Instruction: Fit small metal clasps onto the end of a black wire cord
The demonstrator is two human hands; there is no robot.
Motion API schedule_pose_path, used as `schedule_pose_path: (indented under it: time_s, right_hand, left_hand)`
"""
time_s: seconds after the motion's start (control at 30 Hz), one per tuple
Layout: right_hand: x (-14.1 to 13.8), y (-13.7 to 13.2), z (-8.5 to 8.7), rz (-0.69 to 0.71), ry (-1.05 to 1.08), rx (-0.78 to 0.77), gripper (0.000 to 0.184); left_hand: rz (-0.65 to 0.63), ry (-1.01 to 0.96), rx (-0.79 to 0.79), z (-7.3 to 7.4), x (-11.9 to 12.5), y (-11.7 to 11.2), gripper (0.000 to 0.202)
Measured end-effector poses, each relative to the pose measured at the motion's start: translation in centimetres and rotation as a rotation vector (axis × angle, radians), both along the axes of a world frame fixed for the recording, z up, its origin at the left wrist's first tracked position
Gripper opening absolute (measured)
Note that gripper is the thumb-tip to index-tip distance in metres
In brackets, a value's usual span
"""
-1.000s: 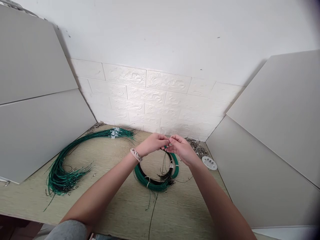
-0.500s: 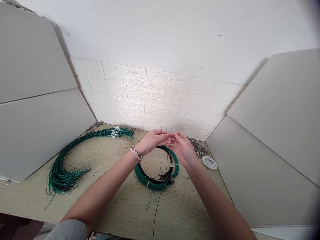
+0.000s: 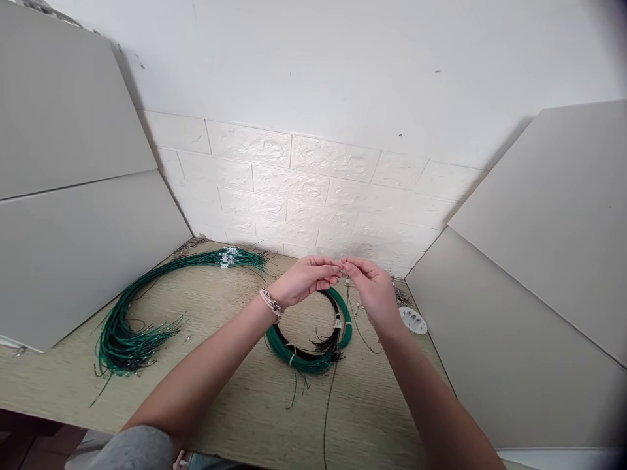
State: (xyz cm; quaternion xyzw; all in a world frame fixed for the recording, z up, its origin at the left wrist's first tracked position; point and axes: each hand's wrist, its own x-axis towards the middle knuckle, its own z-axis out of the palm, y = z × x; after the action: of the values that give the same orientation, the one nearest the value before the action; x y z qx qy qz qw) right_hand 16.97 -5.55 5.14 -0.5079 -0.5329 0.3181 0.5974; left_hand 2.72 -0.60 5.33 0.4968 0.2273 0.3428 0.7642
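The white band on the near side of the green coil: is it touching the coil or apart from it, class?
Touching. The head view shows the white band lying across the green coil with no gap.

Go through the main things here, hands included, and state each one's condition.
Left hand: pinched closed, contents too small to tell.
Right hand: pinched closed above the thin cord.
Thin cord: trailing down, uncoiled.
Coiled bundle: looped, bound with white ties.
Long green bundle: curved, ends splayed.
White disc: resting on the bench.
Bracelet: worn on left wrist.
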Motion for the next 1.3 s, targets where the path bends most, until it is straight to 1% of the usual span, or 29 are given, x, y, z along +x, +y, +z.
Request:
schedule_pose_path:
  time_s: [0.1, 0.2, 0.3, 0.43, 0.57, 0.77, 0.87, 1.07, 1.2, 1.3]
  right_hand:
    - [0.1, -1.1, 1.1, -0.090, -0.259, 0.027, 0.021]
    - [-0.1, -1.9, 1.7, -0.190, -0.456, 0.114, 0.019]
    - [-0.2, -2.3, 1.8, -0.236, -0.598, 0.196, 0.018]
    - [-0.2, -2.3, 1.7, -0.240, -0.720, 0.252, 0.018]
    - [-0.2, -2.3, 1.7, -0.244, -0.767, 0.248, 0.016]
    - [-0.3, -2.3, 1.8, -0.280, -0.698, 0.219, 0.019]
    - [-0.3, -2.4, 1.8, -0.283, -0.710, 0.218, 0.019]
    - [-0.4, -2.8, 1.8, -0.270, -0.797, 0.154, 0.015]
    - [-0.5, -3.1, 1.8, -0.308, -0.848, 0.194, 0.014]
    - [-0.5, -3.3, 1.8, -0.323, -0.869, 0.237, 0.016]
  left_hand:
    - [-0.050, -0.088, -0.099, -0.4, 0.0, 0.1, 0.011]
    - [-0.083, -0.156, -0.174, -0.7, 0.1, 0.2, 0.009]
    - [-0.101, -0.202, -0.226, -0.9, 0.3, 0.1, 0.008]
    - [-0.123, -0.200, -0.255, -0.9, 0.4, 0.0, 0.009]
    - [-0.118, -0.157, -0.222, -0.8, 0.4, 0.0, 0.010]
    - [-0.091, -0.097, -0.166, -0.7, 0.4, -0.1, 0.010]
    - [-0.084, -0.082, -0.150, -0.8, 0.4, -0.1, 0.012]
    - [-0.084, -0.107, -0.193, -1.1, 0.4, 0.0, 0.013]
    - [-0.103, -0.140, -0.203, -1.4, 0.5, 0.0, 0.013]
    - [-0.087, -0.162, -0.211, -1.4, 0.5, 0.0, 0.014]
